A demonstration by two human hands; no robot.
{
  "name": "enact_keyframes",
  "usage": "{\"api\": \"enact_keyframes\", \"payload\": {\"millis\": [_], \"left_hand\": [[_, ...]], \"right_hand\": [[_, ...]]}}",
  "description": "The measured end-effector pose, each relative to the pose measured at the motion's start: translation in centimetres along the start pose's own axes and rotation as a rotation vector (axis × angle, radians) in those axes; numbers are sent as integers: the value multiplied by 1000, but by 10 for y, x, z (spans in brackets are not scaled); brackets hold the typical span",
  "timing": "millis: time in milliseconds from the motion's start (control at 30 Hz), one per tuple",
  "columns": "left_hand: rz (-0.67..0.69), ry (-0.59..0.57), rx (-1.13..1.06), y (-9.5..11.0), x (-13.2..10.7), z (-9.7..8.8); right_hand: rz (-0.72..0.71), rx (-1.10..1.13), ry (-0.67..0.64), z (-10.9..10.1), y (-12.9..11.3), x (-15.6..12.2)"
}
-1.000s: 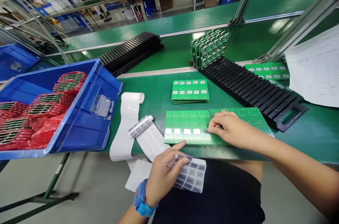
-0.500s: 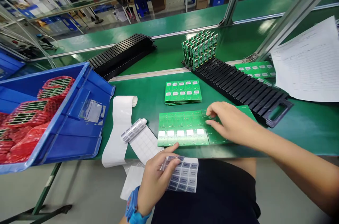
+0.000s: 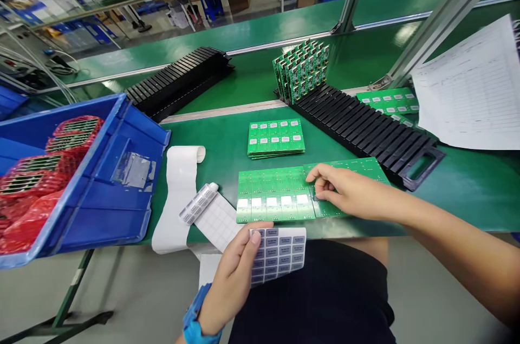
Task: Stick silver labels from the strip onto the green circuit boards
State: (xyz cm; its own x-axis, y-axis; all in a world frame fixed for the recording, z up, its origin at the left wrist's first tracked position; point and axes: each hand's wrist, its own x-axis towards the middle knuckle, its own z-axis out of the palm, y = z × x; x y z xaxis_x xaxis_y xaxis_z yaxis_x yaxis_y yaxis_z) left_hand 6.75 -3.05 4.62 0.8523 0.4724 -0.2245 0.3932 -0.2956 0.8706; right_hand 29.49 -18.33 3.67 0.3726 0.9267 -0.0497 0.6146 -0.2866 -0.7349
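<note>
My right hand [image 3: 345, 189] rests its fingertips on a green circuit board panel [image 3: 276, 195], near a small grey label at the fingers. Five white patches [image 3: 272, 202] sit in a row along the panel's near edge. A second green panel [image 3: 349, 168] lies against it, partly under my hand. My left hand [image 3: 231, 279] grips a sheet of grey printed labels [image 3: 278, 253] by its left edge, just off the table's front edge. The sheet hangs free of the table. Beside it lies a white label backing strip [image 3: 181, 198], with a rolled part [image 3: 199, 203] carrying grey labels.
A stack of green boards [image 3: 276, 138] lies behind the panels. Black slotted racks [image 3: 361, 132] stand behind, one holding upright boards [image 3: 300, 70]. A blue crate [image 3: 134, 170] of red-wrapped items sits left. Printed papers [image 3: 467, 89] lie right, beyond more green boards [image 3: 388, 101].
The view has swung slightly left. A fifth white patch now shows on the panel. My right hand has come back down onto the board, and my left hand has turned the label sheet flatter.
</note>
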Motion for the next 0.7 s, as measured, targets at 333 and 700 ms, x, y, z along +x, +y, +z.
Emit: {"api": "enact_keyframes", "payload": {"millis": [333,700], "left_hand": [[27,196,-196,0,14,10],[158,192,87,-6,7,6]], "right_hand": [[-303,-397,437,29,-9,-16],[-127,519,87,50,-65,-3]]}}
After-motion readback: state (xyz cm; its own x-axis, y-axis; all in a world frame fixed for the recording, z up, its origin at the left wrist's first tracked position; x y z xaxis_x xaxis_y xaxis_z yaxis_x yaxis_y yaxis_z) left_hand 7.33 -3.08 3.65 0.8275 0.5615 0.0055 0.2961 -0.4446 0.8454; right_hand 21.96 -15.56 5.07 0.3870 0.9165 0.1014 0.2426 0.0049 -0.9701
